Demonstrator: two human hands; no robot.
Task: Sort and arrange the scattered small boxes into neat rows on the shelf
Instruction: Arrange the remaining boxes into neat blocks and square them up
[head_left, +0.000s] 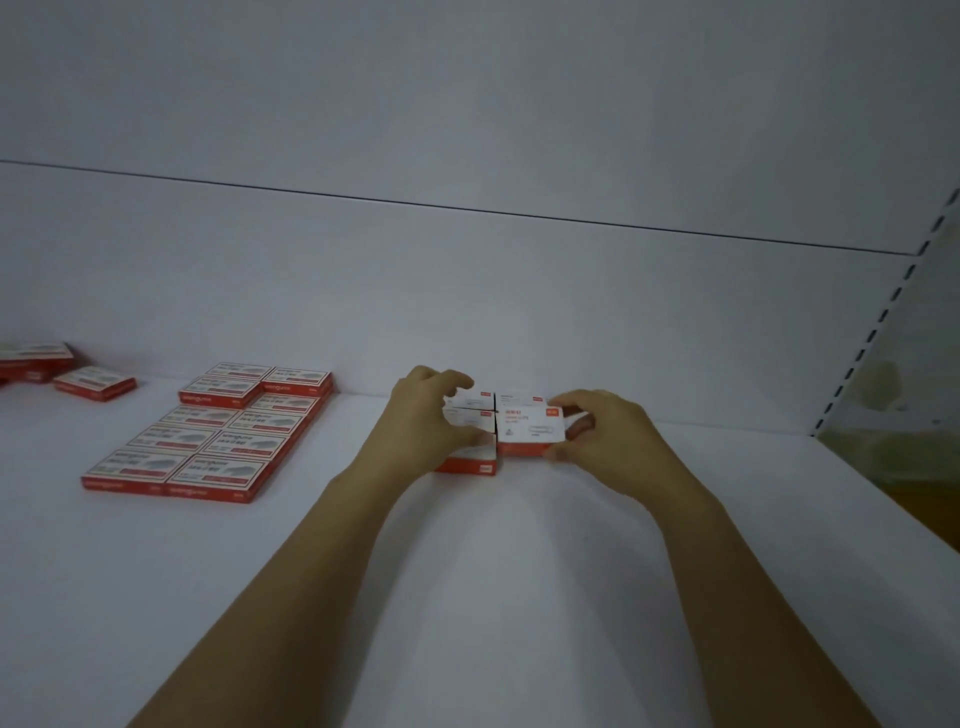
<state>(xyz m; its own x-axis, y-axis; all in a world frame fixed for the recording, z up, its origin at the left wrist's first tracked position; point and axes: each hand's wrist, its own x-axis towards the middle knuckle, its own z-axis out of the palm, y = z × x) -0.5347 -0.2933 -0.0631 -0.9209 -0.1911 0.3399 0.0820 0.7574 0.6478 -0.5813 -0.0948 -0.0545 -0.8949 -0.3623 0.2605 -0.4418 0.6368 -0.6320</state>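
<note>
Near the back of the white shelf (467, 597) stands a tight cluster of small white-and-red boxes (519, 401). My right hand (602, 436) grips the front right box (530, 428) by its right end, thumb at the front edge. My left hand (423, 415) curls round the front left box (470, 441) from the left, with its fingers over the top. Two more boxes stand behind these, partly hidden by my fingers.
A neat two-column block of flat red boxes (208, 436) lies to the left. Further left, two loose red boxes (93, 383) lie askew by the back wall. A slotted upright (878, 322) and a glass side panel bound the shelf on the right.
</note>
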